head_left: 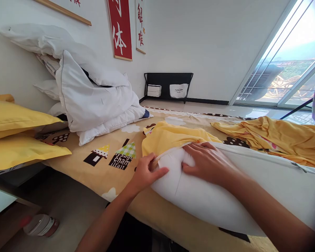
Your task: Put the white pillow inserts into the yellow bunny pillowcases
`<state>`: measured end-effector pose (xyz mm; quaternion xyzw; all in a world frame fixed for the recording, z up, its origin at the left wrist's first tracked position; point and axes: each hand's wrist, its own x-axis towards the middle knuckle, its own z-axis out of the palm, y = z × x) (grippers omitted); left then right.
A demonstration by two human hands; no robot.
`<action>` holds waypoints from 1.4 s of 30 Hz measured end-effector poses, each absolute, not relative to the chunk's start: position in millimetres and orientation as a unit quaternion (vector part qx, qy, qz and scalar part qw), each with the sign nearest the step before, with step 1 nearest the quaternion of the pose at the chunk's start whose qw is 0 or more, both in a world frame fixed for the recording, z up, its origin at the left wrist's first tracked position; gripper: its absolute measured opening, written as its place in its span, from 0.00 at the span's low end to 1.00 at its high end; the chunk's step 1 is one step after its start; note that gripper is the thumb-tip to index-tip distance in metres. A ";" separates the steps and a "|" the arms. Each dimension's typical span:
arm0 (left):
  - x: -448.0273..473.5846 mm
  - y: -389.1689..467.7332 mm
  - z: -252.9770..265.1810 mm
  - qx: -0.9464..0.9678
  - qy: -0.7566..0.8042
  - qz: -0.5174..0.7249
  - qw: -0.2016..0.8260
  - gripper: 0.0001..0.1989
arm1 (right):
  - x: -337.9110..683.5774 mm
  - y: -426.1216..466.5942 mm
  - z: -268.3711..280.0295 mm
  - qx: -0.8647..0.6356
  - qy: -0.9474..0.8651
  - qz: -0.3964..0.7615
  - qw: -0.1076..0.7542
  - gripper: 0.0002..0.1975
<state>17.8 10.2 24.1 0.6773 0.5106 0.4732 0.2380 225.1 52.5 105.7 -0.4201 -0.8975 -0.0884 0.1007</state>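
Observation:
A plump white pillow (pixel 236 199) lies on the near side of the bed, its left end partly inside a yellow pillowcase (pixel 173 134). My left hand (pixel 145 173) is closed on the edge of the pillowcase opening, with the thumb lying over the pillow's corner. My right hand (pixel 207 161) grips the pillow beside that opening. Its fingertips touch the case's edge, and the thumb presses a dent into the white fabric. The part of the pillow inside the case is hidden.
White pillows (pixel 97 101) are heaped at the back left, near stacked yellow pillows (pixel 23 129). Crumpled yellow cloth (pixel 278 140) lies on the right of the patterned bed sheet (pixel 94 175). A bottle (pixel 42 225) is on the floor; a black rack (pixel 166 79) stands by the wall.

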 end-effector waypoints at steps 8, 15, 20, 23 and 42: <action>40.1 18.2 13.9 0.648 0.571 0.494 -0.100 0.17 | 222.3 53.6 107.0 -0.436 -0.887 -0.112 0.103 0.07; -34.0 17.4 -4.7 0.790 0.382 0.405 0.255 0.21 | 229.3 56.6 106.5 -0.425 -0.893 -0.096 0.112 0.08; -45.1 26.4 -12.8 0.754 0.465 0.388 0.255 0.16 | 217.9 60.9 109.8 -0.418 -0.899 -0.082 0.100 0.08; -23.7 29.9 -10.2 0.713 0.522 0.430 0.189 0.09 | 217.1 61.8 118.9 -0.424 -0.897 -0.091 0.090 0.09; 29.8 67.6 15.0 0.644 0.438 0.621 0.084 0.06 | 227.1 80.1 105.2 -0.457 -0.852 -0.205 0.149 0.12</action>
